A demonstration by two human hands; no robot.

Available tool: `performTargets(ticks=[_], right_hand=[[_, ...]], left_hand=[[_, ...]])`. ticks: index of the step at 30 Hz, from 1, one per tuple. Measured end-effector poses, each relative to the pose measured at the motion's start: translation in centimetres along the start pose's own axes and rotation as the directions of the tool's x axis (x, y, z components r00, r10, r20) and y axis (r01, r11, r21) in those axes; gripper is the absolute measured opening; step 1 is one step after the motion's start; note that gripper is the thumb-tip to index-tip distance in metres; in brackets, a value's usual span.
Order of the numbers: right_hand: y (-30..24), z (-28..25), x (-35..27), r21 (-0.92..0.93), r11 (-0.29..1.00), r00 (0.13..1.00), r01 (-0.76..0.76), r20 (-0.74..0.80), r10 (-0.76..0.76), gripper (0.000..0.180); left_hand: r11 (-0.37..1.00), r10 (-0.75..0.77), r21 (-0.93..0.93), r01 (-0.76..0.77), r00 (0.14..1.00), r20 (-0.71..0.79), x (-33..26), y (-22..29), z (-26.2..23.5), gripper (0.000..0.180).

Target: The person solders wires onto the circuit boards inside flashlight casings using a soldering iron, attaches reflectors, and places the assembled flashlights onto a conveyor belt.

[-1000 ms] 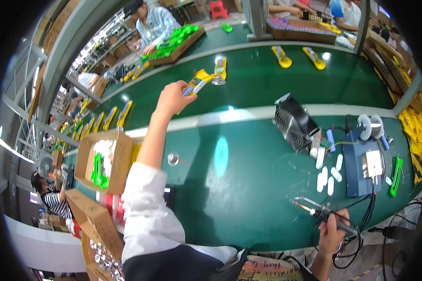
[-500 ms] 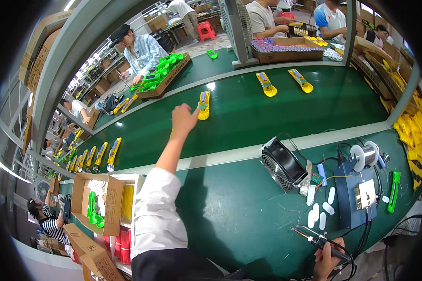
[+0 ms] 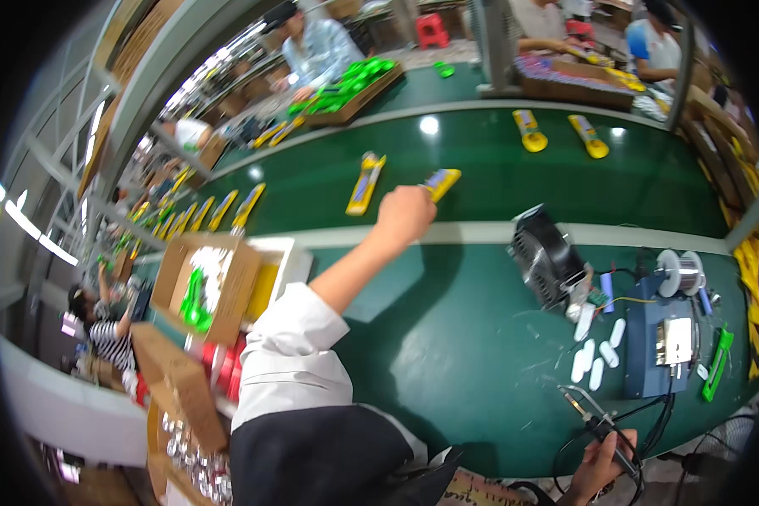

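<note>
Left-hand fingers [image 3: 422, 201] pinch 1 yellow casing [image 3: 444, 180], its long axis running forward-right from them; right hand [image 3: 604, 463], farther, grips a soldering iron [image 3: 600, 427].

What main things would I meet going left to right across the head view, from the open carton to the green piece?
Open carton → left hand → yellow piece it holds → black fan → blue soldering unit → green piece.

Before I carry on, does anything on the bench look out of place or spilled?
Mildly: several white oval pieces lie loose at mixed angles beside the blue box-shaped unit, looking scattered. No damage stands out.
</note>
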State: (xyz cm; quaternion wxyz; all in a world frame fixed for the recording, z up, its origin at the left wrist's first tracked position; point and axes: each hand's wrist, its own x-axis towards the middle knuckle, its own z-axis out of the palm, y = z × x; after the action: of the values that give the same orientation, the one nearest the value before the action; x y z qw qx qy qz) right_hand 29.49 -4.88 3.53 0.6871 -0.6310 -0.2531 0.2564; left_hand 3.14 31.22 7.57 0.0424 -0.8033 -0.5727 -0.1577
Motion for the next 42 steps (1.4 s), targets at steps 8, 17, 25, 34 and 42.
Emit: performTargets(ticks=[8, 17, 25, 34, 42], right_hand=[[1.3, -1.0, -1.0, -0.032, 0.996, 0.997, 0.081, 0.008, -0.080, 0.018], [1.5, -1.7, -3.9, 0.043, 0.995, 0.994, 0.091, 0.054, -0.094, 0.017], [2.3, -3.1, -5.7, 0.060, 0.996, 0.997, 0.067, 0.018, -0.069, 0.012], [1.6, -2.5, -5.2, 0.090, 0.993, 0.997, 0.077, -0.032, -0.075, 0.013], [1.9, -2.1, -5.9, 0.137, 0.989, 0.996, 0.058, -0.082, -0.047, 0.014]], left_hand=[[0.988, -0.026, -0.148, 0.034, 0.998, 0.055, -28.0, 8.5, -5.6, 0.014], [0.972, 0.158, -0.180, -0.154, 0.987, 0.012, -22.6, -4.2, -5.7, 0.010], [0.955, 0.126, -0.296, -0.026, 0.938, 0.323, -16.6, -10.3, -3.5, 0.012], [0.970, 0.243, -0.090, -0.226, 0.883, 0.401, -14.7, -11.3, -4.3, 0.010], [0.950, 0.305, -0.001, -0.312, 0.929, 0.211, -17.5, -10.4, -4.1, 0.009]])
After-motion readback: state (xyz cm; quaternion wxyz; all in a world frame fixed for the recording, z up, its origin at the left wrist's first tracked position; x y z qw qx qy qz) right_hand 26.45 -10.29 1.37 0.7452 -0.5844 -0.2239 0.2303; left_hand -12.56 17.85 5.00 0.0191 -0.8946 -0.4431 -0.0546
